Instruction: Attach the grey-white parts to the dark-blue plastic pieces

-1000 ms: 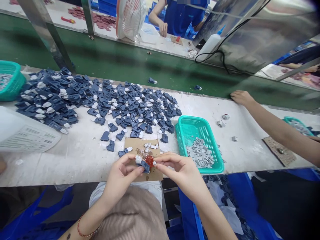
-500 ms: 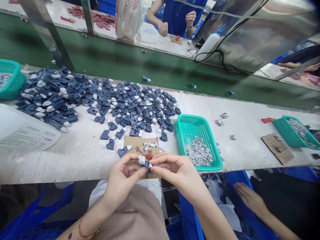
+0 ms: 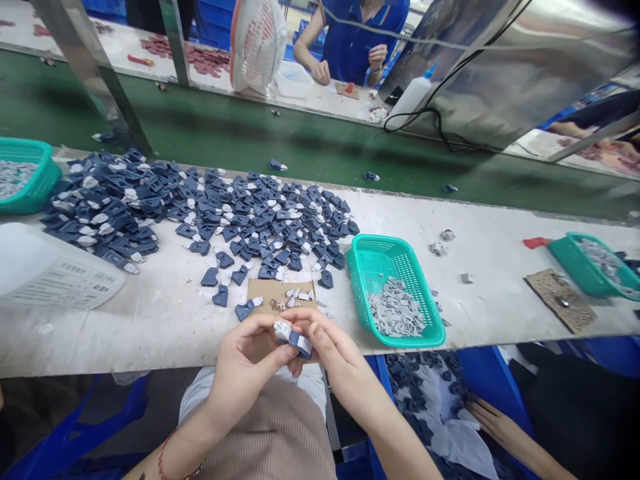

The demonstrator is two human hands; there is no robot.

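A small navy plastic part with white pieces on it [image 3: 301,345] is held up over the front edge of the table. My left hand [image 3: 245,357] pinches its left end between thumb and fingers. From the other side, my right hand [image 3: 340,353] has its fingers curled against the same part, partly hidden behind it. Just beyond my hands lies a cardboard piece [image 3: 257,290] bearing several small light-grey pieces [image 3: 299,295]. Another navy part with a white tip [image 3: 246,309] rests at the cardboard's left edge.
A large heap of navy parts [image 3: 210,207] spreads across the left. Right of my hands stands a green basket [image 3: 354,267] of grey pieces. A white bottle [image 3: 60,273] lies left. A co-worker's hand [image 3: 493,420] is over a blue bin at lower right.
The part has turned in my hands, showing a white piece on its right end. My right thumb has lifted away. The co-worker's hand at right has moved lower.
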